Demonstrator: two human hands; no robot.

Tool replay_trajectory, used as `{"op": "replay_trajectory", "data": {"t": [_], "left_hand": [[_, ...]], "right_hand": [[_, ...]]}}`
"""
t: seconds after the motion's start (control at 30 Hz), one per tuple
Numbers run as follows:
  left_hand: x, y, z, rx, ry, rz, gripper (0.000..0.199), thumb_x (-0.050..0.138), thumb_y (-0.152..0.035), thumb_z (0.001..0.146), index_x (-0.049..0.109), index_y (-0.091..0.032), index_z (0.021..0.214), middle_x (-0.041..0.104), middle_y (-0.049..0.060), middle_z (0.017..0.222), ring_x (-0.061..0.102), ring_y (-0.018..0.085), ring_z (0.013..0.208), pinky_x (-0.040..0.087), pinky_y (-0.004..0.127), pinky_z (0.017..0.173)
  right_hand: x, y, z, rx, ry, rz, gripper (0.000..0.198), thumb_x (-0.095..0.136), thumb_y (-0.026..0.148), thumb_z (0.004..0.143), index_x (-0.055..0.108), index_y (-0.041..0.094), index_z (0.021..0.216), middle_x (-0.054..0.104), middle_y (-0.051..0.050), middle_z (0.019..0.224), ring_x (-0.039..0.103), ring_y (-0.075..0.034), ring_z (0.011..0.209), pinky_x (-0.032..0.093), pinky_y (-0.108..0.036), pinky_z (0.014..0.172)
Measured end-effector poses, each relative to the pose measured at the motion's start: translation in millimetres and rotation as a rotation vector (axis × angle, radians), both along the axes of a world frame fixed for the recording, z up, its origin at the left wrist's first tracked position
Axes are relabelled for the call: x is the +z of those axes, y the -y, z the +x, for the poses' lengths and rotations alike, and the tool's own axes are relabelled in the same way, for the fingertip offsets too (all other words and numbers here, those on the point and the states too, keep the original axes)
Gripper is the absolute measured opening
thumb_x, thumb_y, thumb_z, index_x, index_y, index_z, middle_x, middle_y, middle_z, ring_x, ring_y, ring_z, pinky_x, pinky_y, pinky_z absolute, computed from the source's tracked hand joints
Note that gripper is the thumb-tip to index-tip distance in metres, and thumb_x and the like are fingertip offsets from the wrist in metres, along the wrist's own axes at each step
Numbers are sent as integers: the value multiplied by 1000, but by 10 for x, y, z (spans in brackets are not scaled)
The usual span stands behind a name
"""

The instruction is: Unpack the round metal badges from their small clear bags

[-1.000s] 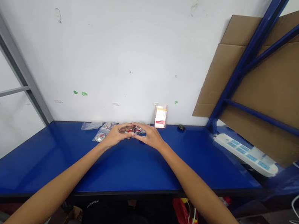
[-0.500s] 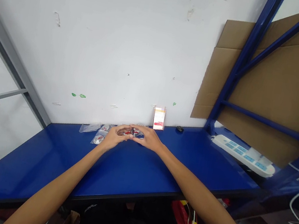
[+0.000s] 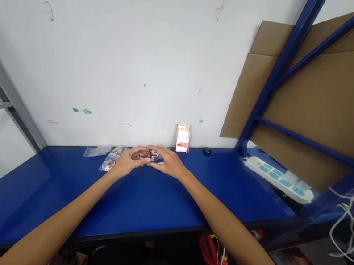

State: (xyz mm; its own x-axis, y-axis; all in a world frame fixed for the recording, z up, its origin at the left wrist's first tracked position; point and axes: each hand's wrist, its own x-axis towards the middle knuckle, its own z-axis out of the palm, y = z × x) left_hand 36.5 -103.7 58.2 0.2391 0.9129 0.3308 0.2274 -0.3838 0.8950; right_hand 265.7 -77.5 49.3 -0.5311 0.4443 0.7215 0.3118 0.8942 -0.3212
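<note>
Above the far part of the blue table, my left hand and my right hand meet fingertip to fingertip. Between them they pinch a small dark object, its kind too small to make out. The fingers and thumbs of both hands are closed on its ends. Behind the hands lie small clear bags with round silver-and-red items, partly hidden by my fingers. To the left of my left hand, one such bagged round item is in plain sight, beside a clear plastic bag.
A lit phone leans against the white wall. Right of it sits a small black object. A white power strip lies by the blue metal frame, with cardboard behind. White cables hang at the right.
The camera view has turned slightly to the right, so everything sits further left. Both hands keep the same pinch on the small dark object.
</note>
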Motion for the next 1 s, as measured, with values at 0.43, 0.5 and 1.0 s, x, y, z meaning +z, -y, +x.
{"op": "replay_trajectory", "data": {"t": [0.43, 0.5, 1.0], "left_hand": [[-30, -19, -19, -14, -3, -10, 60, 89, -52, 76, 74, -16, 122, 78, 12, 112, 75, 27, 93, 64, 34, 69], [-41, -21, -25, -29, -7, -9, 57, 88, -50, 78, 74, -16, 122, 79, 12, 111, 75, 25, 88, 63, 33, 69], [-74, -18, -32, -67, -27, 17, 54, 84, -51, 81, 74, -16, 120, 78, 12, 109, 75, 25, 89, 63, 33, 68]], "right_hand": [[31, 32, 6, -3, 6, -18, 62, 78, 33, 95, 57, 31, 154, 71, -9, 142, 70, -26, 125, 55, -41, 107], [16, 31, 4, -14, 10, -13, 63, 79, 32, 94, 57, 30, 154, 71, -9, 141, 70, -26, 125, 56, -41, 107], [-63, 8, -2, -30, 18, -33, 61, 78, 36, 95, 58, 31, 153, 71, -8, 142, 71, -28, 124, 57, -44, 107]]}}
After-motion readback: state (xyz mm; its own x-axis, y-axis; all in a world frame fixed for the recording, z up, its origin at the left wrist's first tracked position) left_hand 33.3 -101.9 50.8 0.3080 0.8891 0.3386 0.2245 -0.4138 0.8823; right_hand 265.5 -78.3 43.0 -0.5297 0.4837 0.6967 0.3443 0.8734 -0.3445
